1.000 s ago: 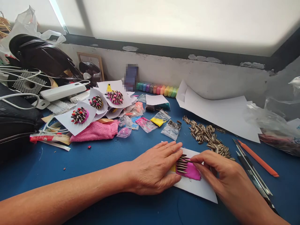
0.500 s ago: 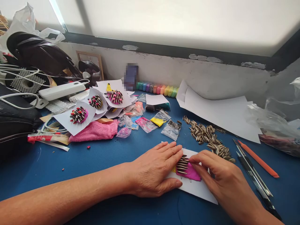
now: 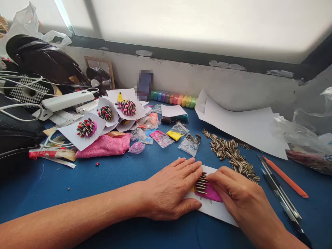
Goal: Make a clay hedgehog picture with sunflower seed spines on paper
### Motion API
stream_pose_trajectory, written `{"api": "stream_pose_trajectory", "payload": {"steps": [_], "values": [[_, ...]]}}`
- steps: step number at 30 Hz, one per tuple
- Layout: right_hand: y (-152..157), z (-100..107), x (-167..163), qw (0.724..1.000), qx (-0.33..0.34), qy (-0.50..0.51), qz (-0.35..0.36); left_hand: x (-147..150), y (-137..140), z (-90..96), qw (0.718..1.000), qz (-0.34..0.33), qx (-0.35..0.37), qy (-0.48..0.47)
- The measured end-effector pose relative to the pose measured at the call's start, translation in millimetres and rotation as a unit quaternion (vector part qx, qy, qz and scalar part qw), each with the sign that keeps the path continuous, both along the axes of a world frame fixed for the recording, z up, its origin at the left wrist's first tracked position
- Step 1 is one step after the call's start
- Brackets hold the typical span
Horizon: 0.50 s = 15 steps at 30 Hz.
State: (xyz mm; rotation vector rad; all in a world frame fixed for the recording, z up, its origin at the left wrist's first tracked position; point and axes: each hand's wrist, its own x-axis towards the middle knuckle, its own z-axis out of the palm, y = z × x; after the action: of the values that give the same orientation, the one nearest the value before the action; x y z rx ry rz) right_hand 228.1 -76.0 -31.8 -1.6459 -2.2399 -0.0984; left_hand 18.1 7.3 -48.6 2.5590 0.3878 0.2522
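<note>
My left hand [image 3: 173,188] lies flat with fingers stretched out, holding down a white paper card [image 3: 218,211]. On the card is a patch of magenta clay [image 3: 213,194], with a bit of yellow clay [image 3: 192,188] at its left, partly under my fingers. Rows of striped sunflower seeds [image 3: 201,184] stick into the magenta clay. My right hand [image 3: 238,193] is closed in a pinch over the clay's upper edge, at the end of the rows, on a sunflower seed mostly hidden by the fingertips. Small drawn feet show below the clay.
A pile of loose sunflower seeds [image 3: 228,152] lies beyond my right hand. Pens [image 3: 281,193] and an orange clay tool [image 3: 285,176] rest at right. Finished seed-and-clay cards [image 3: 86,128], a pink cloth [image 3: 103,145] and clay packets [image 3: 177,131] are farther back. White sheets [image 3: 241,124] lean against the wall.
My right hand has shifted slightly left and its fingertips press closer to the seed rows. My left hand stays flat on the card.
</note>
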Motion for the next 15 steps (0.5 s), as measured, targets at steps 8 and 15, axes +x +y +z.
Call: {"api": "stream_pose_trajectory", "payload": {"steps": [8,15], "values": [[-2,11,4,1.0,0.017,0.011,-0.007,1,0,1.0,1.0,0.0,-0.004,0.01],[4,12,53,0.988,0.052,-0.015,-0.147,0,0,3.6,1.0,0.003,-0.018,0.019]]}}
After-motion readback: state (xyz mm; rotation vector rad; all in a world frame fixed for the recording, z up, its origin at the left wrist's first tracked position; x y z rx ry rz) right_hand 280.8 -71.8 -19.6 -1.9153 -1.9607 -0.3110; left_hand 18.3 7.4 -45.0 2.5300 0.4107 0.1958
